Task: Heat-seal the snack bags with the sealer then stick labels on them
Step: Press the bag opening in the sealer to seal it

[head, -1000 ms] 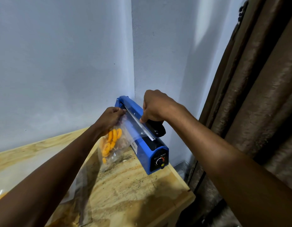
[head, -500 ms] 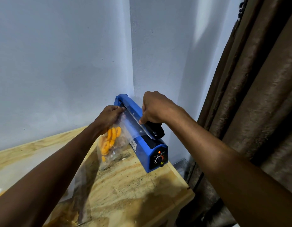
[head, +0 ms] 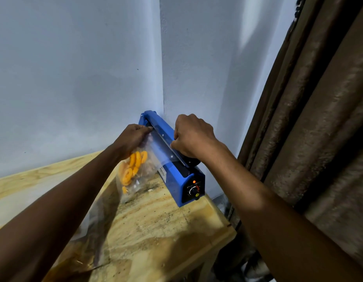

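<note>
Head cam, only one view here. The blue sealer (head: 177,159) sits along the right edge of the wooden table (head: 156,224), its far end tucked into the wall corner. The right hand (head: 191,137) is clenched around the sealer's arm, knuckles up, fingers curled over the top bar with the black handle end poking out just below the wrist. The arm looks pressed down onto the base.

The left hand (head: 134,138) grips the top corner of the clear snack bag (head: 139,169), fingertips curled onto the plastic right beside the sealing bar at its far end. The bag's mouth lies across the bar under the arm, between the two hands, and the rest of the bag hangs off the sealer's left side down to the tabletop.

Counts: one sealer, one bag at the sealer, two hands. Orange ring snacks (head: 134,165) inside, maybe seven or eight, can't count them cleanly. On the sealer's near end there's one black dial (head: 194,192) and one small lamp (head: 194,181) glowing orange-red above it. Brown curtain (head: 310,123) to the right.
</note>
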The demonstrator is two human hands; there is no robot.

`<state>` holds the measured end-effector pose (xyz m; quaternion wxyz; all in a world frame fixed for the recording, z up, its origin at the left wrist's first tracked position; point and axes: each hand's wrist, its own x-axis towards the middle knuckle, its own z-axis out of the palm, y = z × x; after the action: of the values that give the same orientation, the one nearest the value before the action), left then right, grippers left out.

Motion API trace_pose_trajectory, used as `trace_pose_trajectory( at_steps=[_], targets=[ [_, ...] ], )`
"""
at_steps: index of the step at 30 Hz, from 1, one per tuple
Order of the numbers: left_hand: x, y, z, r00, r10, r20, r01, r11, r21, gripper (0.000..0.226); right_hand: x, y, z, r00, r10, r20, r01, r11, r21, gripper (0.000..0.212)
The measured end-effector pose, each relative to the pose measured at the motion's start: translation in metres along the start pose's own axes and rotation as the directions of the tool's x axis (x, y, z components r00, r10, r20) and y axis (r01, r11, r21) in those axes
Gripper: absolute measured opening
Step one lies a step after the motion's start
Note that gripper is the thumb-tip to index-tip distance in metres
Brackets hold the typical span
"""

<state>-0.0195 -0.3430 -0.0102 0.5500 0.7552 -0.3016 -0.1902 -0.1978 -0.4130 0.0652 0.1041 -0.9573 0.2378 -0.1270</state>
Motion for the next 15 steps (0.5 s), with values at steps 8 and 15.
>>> trace_pose_trajectory(
  at_steps=[8, 15],
  targets=[
    [0.0008, -0.0024, -0.0037, 1.0, -0.028, -0.012, 0.029, 0.998, 0.061, 0.029, -0.0034, 0.0004, 0.0035, 1.0, 0.023, -0.02, -0.023, 1.0, 0.001, 0.014],
    [0.0024, -0.0048, -0.0071, 0.999, -0.039, -0.006, 0.039, 0.996, 0.081, 0.03, -0.0029, -0.0006, 0.0039, 0.999, 0.034, -0.007, -0.034, 0.999, 0.001, 0.012]
  ],
)
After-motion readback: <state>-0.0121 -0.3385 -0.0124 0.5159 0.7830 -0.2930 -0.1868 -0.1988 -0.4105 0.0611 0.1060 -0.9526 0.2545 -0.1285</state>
